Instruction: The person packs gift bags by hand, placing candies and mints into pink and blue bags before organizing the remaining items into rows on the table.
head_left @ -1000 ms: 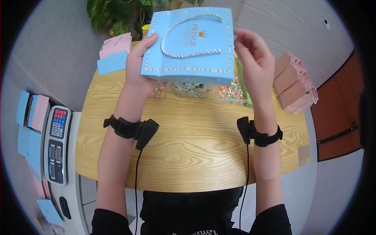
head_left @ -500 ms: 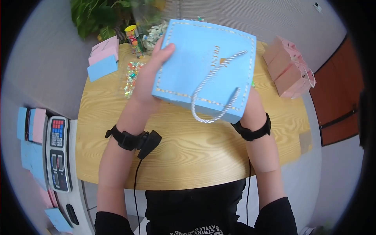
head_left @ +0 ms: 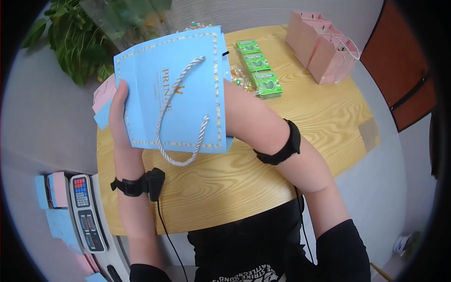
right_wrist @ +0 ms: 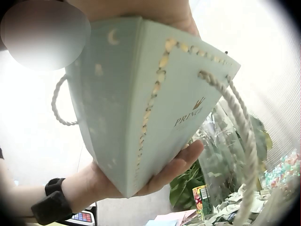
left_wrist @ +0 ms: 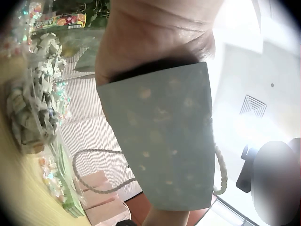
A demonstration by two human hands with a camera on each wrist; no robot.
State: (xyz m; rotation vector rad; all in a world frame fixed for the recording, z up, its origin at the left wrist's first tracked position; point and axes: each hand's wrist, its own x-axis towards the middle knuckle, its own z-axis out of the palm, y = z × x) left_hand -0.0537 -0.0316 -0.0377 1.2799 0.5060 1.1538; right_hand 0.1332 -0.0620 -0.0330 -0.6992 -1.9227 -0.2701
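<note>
A light-blue paper gift bag (head_left: 145, 98) with gold lettering, a dotted border and white rope handles hangs tilted over the table, its mouth facing right in the head view. My left hand (head_left: 118, 115) grips it at the base end, thumb across the printed face; in the right wrist view the left fingers (right_wrist: 171, 172) curve round the bag's lower end. My right forearm (head_left: 256, 115) runs in at the mouth side. The right hand's heel (right_wrist: 188, 16) shows at the bag's rim in the right wrist view, while its fingers are hidden by the bag.
Green gum packs (head_left: 264, 82) line up at the back of the wooden table (head_left: 225, 188), beside wrapped candies (head_left: 240, 79). Pink bags (head_left: 322, 51) stand at the back right. Folded pink and blue bags (head_left: 103, 105) lie back left. A scale (head_left: 88, 216) sits to the left.
The bag has moved left and turned in the left hand. My right hand has gone from beside the bag to its mouth side, where the bag covers it. The head view has shifted.
</note>
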